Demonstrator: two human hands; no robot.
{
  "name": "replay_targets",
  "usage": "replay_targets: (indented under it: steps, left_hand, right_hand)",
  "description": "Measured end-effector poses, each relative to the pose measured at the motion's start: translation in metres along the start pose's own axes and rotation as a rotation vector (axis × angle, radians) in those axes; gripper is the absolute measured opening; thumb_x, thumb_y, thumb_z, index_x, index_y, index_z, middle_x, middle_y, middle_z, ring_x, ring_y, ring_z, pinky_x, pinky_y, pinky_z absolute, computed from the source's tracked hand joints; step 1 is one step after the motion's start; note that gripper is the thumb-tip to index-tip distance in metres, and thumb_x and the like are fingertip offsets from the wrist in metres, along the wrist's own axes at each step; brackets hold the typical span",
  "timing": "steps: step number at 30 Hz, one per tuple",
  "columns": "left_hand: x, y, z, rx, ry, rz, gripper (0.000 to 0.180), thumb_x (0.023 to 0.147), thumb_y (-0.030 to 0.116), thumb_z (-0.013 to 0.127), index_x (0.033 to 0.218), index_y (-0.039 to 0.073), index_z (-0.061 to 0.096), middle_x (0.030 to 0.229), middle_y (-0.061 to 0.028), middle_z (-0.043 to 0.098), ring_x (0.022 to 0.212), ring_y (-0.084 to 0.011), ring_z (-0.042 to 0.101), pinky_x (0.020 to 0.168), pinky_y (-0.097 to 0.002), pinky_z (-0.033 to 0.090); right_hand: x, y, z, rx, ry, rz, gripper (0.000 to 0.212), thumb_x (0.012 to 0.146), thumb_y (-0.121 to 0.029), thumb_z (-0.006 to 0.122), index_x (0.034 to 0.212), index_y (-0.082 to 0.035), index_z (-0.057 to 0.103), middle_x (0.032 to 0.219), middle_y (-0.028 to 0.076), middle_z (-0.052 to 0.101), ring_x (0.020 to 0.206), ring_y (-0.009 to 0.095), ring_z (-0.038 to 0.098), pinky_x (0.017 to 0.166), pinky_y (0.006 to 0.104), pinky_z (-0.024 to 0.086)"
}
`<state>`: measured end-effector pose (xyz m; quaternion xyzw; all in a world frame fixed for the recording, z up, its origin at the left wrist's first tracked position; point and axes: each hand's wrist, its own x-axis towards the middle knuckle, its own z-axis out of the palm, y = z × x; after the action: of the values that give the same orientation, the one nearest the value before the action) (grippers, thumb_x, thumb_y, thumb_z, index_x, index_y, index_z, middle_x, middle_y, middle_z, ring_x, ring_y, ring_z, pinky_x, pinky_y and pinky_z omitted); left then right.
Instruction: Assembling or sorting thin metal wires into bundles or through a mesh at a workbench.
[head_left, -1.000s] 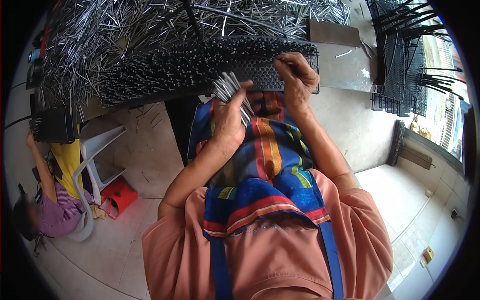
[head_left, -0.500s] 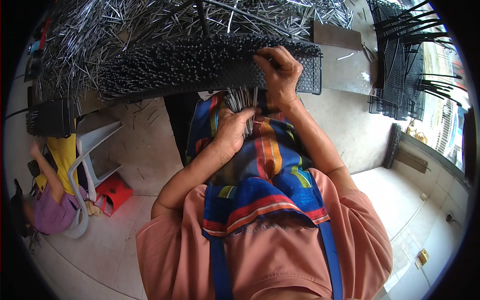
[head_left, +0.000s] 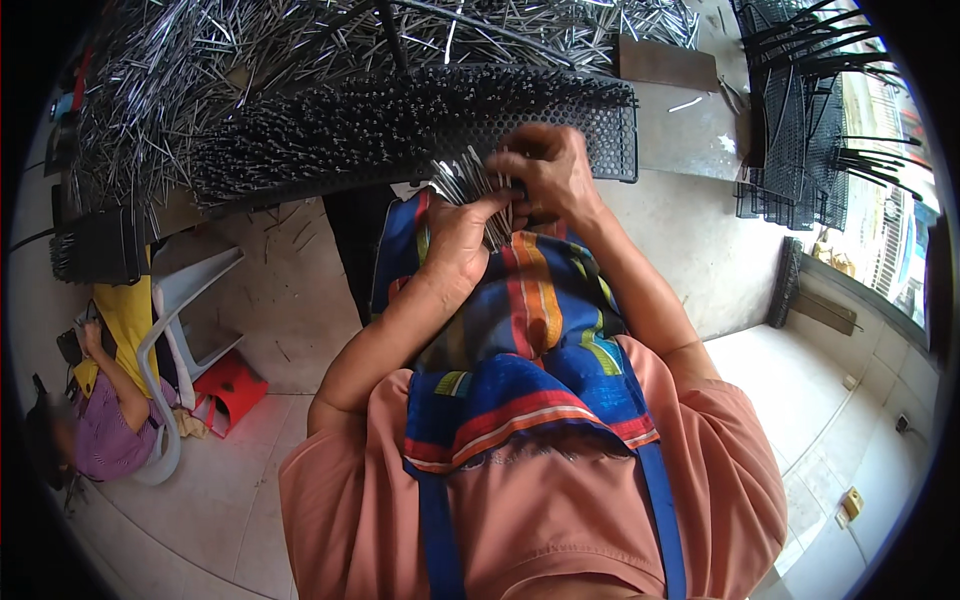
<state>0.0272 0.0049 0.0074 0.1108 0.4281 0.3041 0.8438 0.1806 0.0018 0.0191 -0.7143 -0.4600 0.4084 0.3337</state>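
Observation:
My left hand (head_left: 462, 238) is closed round a bundle of thin metal rods (head_left: 462, 182), held over my lap with the rod tops fanned out. Right beside the bundle is my right hand (head_left: 552, 175), its fingers curled in at the rods; what lies between its fingertips is hidden. Beyond both hands stretches a long black perforated rack (head_left: 610, 140). Upright rods (head_left: 320, 135) crowd its left and middle, while bare holes show toward its right end and near edge.
A heap of loose metal rods (head_left: 170, 90) covers the table behind the rack. A brown block (head_left: 668, 66) lies at the back right, near stacked black mesh racks (head_left: 800, 130). At the left, another person (head_left: 115, 420) sits by a grey chair (head_left: 165, 330) and a red bag (head_left: 232, 390).
My right hand has come down and nearer from above the rack to the bundle. The left hand still holds the rods, whose tops now spread more. The other person's arm has shifted.

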Motion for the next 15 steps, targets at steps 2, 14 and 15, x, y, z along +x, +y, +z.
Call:
replay_targets:
  steps: [2,14,15]
  left_hand:
    - [0.002,-0.003,0.0,0.031,-0.021,0.012,0.029,0.082,-0.008,0.065,0.107,0.005,0.06,0.088,-0.0096,0.069,0.067,-0.0223,0.071,0.056,-0.0314,0.059]
    - [-0.01,-0.002,0.0,0.207,0.034,-0.068,0.017,0.09,0.002,0.059,0.104,0.004,0.067,0.087,-0.0113,0.07,0.071,-0.0216,0.069,0.063,-0.0336,0.059]
    - [-0.01,-0.001,0.002,0.2,0.021,-0.056,0.017,0.088,0.001,0.058,0.103,0.004,0.067,0.085,-0.0111,0.07,0.071,-0.0213,0.069,0.063,-0.0334,0.058]
  right_hand:
    - [-0.005,0.005,-0.001,0.172,-0.03,0.051,0.011,0.08,-0.008,0.075,0.084,0.0,0.069,0.066,0.002,0.063,0.054,0.008,0.054,0.047,0.0261,0.042]
    - [0.022,0.01,-0.005,0.483,0.583,-0.347,0.008,0.077,0.003,0.075,0.081,-0.001,0.07,0.074,-0.001,0.064,0.065,0.004,0.053,0.059,0.0201,0.042]
    - [0.024,0.01,-0.003,0.409,0.599,-0.426,0.009,0.075,0.004,0.076,0.08,0.0,0.07,0.077,0.0,0.065,0.069,0.006,0.056,0.063,0.0223,0.047]
